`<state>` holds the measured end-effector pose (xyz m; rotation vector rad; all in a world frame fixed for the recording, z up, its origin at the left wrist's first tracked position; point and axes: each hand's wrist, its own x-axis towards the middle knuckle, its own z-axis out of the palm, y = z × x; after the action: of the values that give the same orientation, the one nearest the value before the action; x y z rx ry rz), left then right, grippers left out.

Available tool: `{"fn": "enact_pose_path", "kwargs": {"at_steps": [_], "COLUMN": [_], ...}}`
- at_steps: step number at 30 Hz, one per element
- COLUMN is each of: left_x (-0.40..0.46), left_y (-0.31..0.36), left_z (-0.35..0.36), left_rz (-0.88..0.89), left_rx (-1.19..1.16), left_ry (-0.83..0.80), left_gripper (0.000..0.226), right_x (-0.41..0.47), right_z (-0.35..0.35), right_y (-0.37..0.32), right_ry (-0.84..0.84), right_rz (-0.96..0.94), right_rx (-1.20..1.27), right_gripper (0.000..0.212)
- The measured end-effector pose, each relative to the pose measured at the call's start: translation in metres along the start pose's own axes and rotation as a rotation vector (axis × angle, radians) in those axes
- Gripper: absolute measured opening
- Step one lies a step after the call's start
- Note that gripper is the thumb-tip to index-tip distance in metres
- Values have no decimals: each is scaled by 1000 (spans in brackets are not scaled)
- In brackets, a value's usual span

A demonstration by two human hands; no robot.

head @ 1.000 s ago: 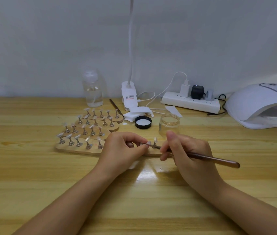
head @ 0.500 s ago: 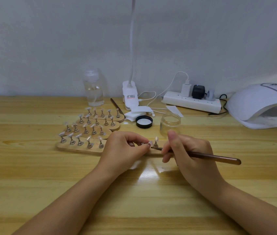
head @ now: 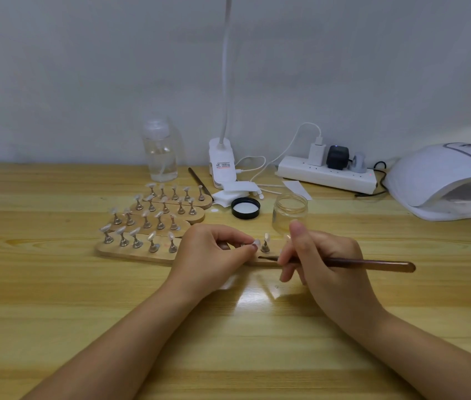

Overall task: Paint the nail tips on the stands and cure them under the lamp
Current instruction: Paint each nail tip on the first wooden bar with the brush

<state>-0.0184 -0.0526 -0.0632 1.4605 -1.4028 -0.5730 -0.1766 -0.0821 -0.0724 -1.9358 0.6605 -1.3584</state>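
Observation:
Several wooden stands (head: 139, 252) with small metal pegs carrying pale nail tips lie left of centre on the table. My left hand (head: 211, 255) pinches one peg with its nail tip (head: 255, 243) over the nearest stand. Another peg with a tip (head: 266, 243) stands just right of it. My right hand (head: 323, 261) grips a brown brush (head: 372, 264), whose dark bristle end points left, low beside the pinched peg. The white curing lamp (head: 441, 180) sits at the far right, its display lit.
An open glass jar (head: 289, 212) stands just behind my right hand, its black lid (head: 245, 208) to its left. A clear liquid bottle (head: 160, 153), a clip lamp base (head: 222, 166), a second brush (head: 199, 181), cotton pads (head: 232, 193) and a power strip (head: 326, 174) line the back.
The brush tip has dropped slightly away from the pinched nail tip and my right fingers have loosened and spread a little. My left hand holds its place.

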Motion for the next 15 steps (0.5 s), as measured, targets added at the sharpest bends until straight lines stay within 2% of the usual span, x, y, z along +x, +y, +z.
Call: {"fn": "enact_pose_path", "kwargs": {"at_steps": [4, 8, 12, 15], "left_x": [1, 1, 1, 0], "left_y": [-1, -2, -2, -1], "left_z": [0, 0, -1, -2], "left_rz": [-2, -8, 4, 13], "left_rx": [0, -14, -11, -8], "left_ry": [-6, -5, -24, -26], "left_gripper": [20, 21, 19, 21], "right_x": [2, 2, 2, 2], "right_z": [-1, 0, -1, -1], "right_y": [1, -2, -2, -4], "right_ry": [12, 2, 14, 14], "right_rz": [-37, 23, -20, 57], "right_rx": [-46, 20, -42, 31], "right_gripper": [37, 43, 36, 41]}}
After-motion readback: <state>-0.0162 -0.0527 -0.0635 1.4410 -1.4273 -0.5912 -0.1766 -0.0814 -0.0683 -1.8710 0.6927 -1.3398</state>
